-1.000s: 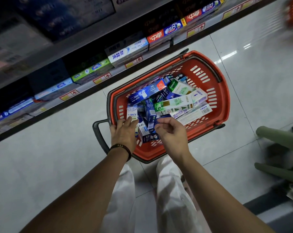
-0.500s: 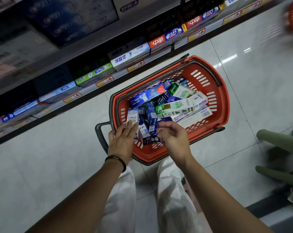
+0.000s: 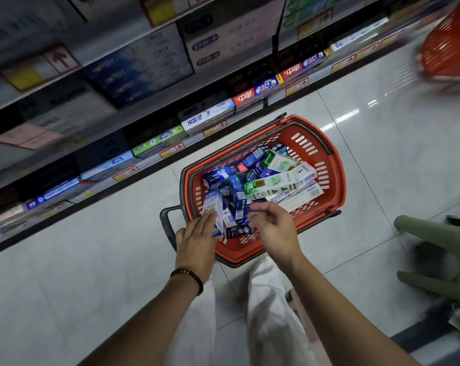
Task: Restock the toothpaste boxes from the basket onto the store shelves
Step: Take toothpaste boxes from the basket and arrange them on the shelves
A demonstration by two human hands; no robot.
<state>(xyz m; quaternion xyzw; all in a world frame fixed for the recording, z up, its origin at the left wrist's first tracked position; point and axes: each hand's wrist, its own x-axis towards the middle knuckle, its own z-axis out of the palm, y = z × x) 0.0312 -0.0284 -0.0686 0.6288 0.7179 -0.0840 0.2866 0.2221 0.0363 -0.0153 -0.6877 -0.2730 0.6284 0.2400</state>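
Toothpaste boxes (image 3: 271,184): a loose pile of long card cartons in blue, white and green lay criss-crossed inside the red slotted plastic basket (image 3: 337,178). The basket sat on the pale glossy tiled floor (image 3: 382,154). The pile was below the rim and the top was wide open, with only the hands over it.

Left hand (image 3: 197,241): fingers straight and together, laid flat on a white-and-blue box (image 3: 210,206) at the basket's near-left corner, gripping nothing. Right hand (image 3: 273,225): fingers loosely bent, hovering just above the blue cartons at the near edge, no box in it that I could see. The hands were apart, with a few upended blue boxes between them. There was a dark bead bracelet (image 3: 189,278) on the left wrist.

The basket's black loop handle (image 3: 168,228) stuck out at the near-left side, just beside the left hand. The person's white trouser legs (image 3: 271,313) met the near rim.

The store shelves (image 3: 118,178) ran along the basket's far-left side, near but not touching, with a strip of bare tile between. The bottom tier had cartons lying face-out and red-and-yellow price tags (image 3: 170,150) on the rail. The upper tiers were blurred and their print was unreadable.

Right of the basket was open tile, then an olive-green plastic stool (image 3: 434,249) at the right edge, only its legs in view, well apart from the basket. A second red basket (image 3: 450,48) at top right was blurred and also well apart.
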